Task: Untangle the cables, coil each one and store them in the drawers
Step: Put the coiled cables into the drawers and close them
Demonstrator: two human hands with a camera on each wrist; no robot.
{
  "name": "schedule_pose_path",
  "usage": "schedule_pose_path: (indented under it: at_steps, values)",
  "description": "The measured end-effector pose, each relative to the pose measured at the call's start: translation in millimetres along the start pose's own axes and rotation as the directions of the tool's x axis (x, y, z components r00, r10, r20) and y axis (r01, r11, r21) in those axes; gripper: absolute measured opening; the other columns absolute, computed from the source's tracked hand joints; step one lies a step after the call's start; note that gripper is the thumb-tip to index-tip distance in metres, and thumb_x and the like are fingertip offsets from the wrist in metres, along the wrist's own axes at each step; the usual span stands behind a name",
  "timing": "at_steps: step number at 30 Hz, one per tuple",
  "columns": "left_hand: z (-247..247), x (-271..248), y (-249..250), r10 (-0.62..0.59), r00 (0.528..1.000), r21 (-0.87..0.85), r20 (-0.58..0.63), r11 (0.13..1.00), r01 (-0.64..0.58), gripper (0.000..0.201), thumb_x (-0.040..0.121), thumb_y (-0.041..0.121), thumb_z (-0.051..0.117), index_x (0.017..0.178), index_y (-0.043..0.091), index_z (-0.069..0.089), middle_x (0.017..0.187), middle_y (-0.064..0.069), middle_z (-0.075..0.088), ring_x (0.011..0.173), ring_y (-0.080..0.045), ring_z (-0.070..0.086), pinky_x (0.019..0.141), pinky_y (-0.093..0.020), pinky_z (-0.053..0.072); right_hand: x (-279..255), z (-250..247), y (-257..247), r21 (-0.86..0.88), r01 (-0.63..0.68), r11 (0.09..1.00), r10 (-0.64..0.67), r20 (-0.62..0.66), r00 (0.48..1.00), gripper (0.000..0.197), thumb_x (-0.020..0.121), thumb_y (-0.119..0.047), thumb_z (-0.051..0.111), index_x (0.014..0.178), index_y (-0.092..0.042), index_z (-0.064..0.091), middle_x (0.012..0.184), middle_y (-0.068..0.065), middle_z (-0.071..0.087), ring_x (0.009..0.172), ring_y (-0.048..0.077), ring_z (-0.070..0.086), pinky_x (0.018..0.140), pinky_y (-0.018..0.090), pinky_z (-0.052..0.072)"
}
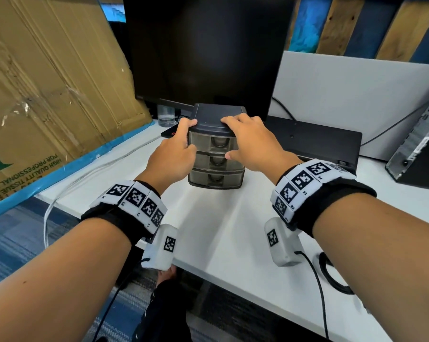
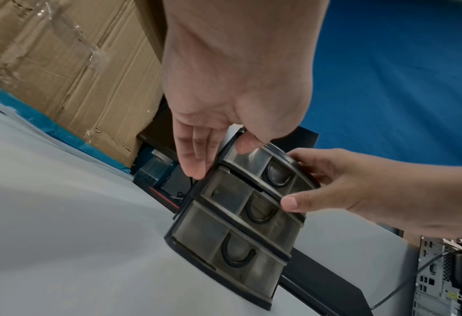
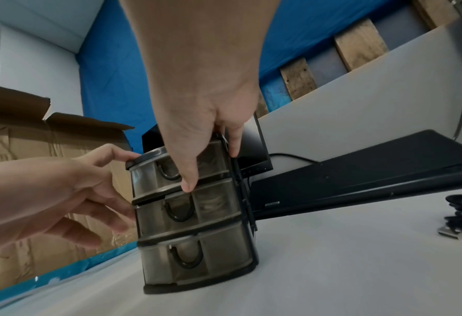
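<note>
A coiled black cable is seen at the near right edge of the white surface, well apart from the hands. Farther in, the three-drawer unit is held from both sides — the left hand grips its left wall and lid corner, the right hand its top and front, thumb on the middle drawer. Behind stands a dark monitor.

Smoky-grey drawer unit w/ black frame, white desk.

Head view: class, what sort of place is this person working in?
Most likely an office desk or computer workstation: a dark monitor stands behind the small drawer unit, a desktop computer tower sits on the right, and a keyboard lies nearby.
</note>
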State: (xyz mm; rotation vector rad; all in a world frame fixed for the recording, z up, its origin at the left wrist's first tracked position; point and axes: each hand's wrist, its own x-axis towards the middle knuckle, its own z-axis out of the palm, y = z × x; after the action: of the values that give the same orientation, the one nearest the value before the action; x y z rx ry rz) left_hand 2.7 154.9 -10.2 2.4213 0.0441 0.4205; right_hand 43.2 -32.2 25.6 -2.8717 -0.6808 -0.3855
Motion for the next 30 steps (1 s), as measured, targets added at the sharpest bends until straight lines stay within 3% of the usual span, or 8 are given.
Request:
schedule_pose_path:
  at_steps: [3, 6, 9, 13, 15, 18, 25, 30]
  values:
    - [-12, -1, 17, 0.052, 0.992, 0.214, -0.112, 0.976, -0.027, 0.042, 0.102, 0.021, 0.05, 0.142, 0.033, 0.042, 0.123, -0.008, 0.05, 0.095, -0.026, 0.057, 0.072, -0.039, 0.047, 1, -4, 1, 0.016, -0.002, 1.0, 0.002, 0.012, 1.0, 0.078, 0.09, -0.029, 0.076, 0.154, -0.027, 0.031, 0.151, 0.002, 0.041, 0.135, 0.03, 0.037, 0.099, 0.045, 0.048]
    - [-13, -14, 37, 0.209, 0.962, 0.236, -0.174, 0.958, -0.165, 0.017, 0.101, 0.023, 0.051, 0.115, 0.023, 0.059, 0.111, -0.003, 0.055, 0.089, -0.023, 0.057, 0.071, -0.037, 0.046, 3, -4, 2, 0.031, -0.003, 1.0, 0.002, 0.013, 1.0, 0.079, 0.088, -0.028, 0.077, 0.153, -0.027, 0.033, 0.148, 0.002, 0.042, 0.133, 0.03, 0.038, 0.098, 0.046, 0.048]
    - [2, -30, 40, 0.244, 0.954, 0.339, 0.173, 0.895, -0.29, 0.015, 0.099, 0.025, 0.047, 0.091, 0.022, 0.06, 0.091, -0.003, 0.061, 0.085, -0.029, 0.063, 0.072, -0.04, 0.054, 3, -5, 5, 0.059, -0.004, 0.998, 0.004, 0.015, 1.0, 0.076, 0.09, -0.025, 0.076, 0.154, -0.028, 0.034, 0.149, 0.003, 0.042, 0.134, 0.03, 0.038, 0.1, 0.047, 0.048]
    - [20, -37, 25, -0.03, 0.834, 0.452, 0.552, 0.85, -0.268, 0.036, 0.097, 0.027, 0.049, 0.132, 0.022, 0.057, 0.13, -0.008, 0.06, 0.115, -0.032, 0.058, 0.095, -0.044, 0.052, 3, -6, 6, 0.074, -0.002, 0.997, 0.002, 0.011, 1.0, 0.073, 0.093, -0.02, 0.073, 0.154, -0.028, 0.035, 0.15, 0.003, 0.042, 0.134, 0.031, 0.039, 0.1, 0.047, 0.047]
    - [24, -37, 25, -0.148, 0.775, 0.492, 0.615, 0.839, -0.231, 0.055, 0.099, 0.029, 0.049, 0.153, 0.022, 0.038, 0.148, -0.008, 0.048, 0.131, -0.032, 0.051, 0.105, -0.045, 0.048, 3, -5, 4, 0.073, -0.005, 0.997, 0.005, 0.009, 1.0, 0.072, 0.093, -0.02, 0.073, 0.154, -0.028, 0.035, 0.149, 0.004, 0.043, 0.134, 0.031, 0.039, 0.099, 0.046, 0.047]
    - [29, -32, 31, -0.167, 0.784, 0.519, 0.598, 0.826, -0.22, 0.06, 0.101, 0.029, 0.047, 0.157, 0.021, 0.029, 0.154, -0.008, 0.044, 0.137, -0.031, 0.047, 0.109, -0.044, 0.044, 2, -5, 3, 0.071, -0.012, 0.997, 0.012, 0.008, 1.0, 0.072, 0.093, -0.019, 0.072, 0.154, -0.028, 0.035, 0.149, 0.005, 0.043, 0.133, 0.031, 0.04, 0.099, 0.047, 0.049]
    - [23, -26, 44, -0.186, 0.749, 0.53, 0.636, 0.81, -0.25, 0.038, 0.095, 0.015, 0.047, 0.132, 0.009, 0.053, 0.117, -0.011, 0.066, 0.099, -0.028, 0.064, 0.084, -0.038, 0.057, 1, -8, 2, 0.057, -0.009, 0.998, 0.008, 0.016, 1.0, 0.071, 0.094, -0.017, 0.071, 0.154, -0.026, 0.035, 0.147, 0.007, 0.043, 0.132, 0.032, 0.041, 0.098, 0.047, 0.049]
    - [1, -33, 54, -0.213, 0.627, 0.47, 0.75, 0.838, -0.277, 0.033, 0.097, 0.015, 0.044, 0.103, 0.0, 0.072, 0.082, -0.009, 0.077, 0.065, -0.021, 0.062, 0.062, -0.027, 0.051, 1, -9, 2, 0.052, -0.009, 0.999, 0.008, 0.019, 1.0, 0.071, 0.094, -0.017, 0.071, 0.154, -0.026, 0.035, 0.146, 0.007, 0.044, 0.132, 0.033, 0.04, 0.098, 0.048, 0.05]
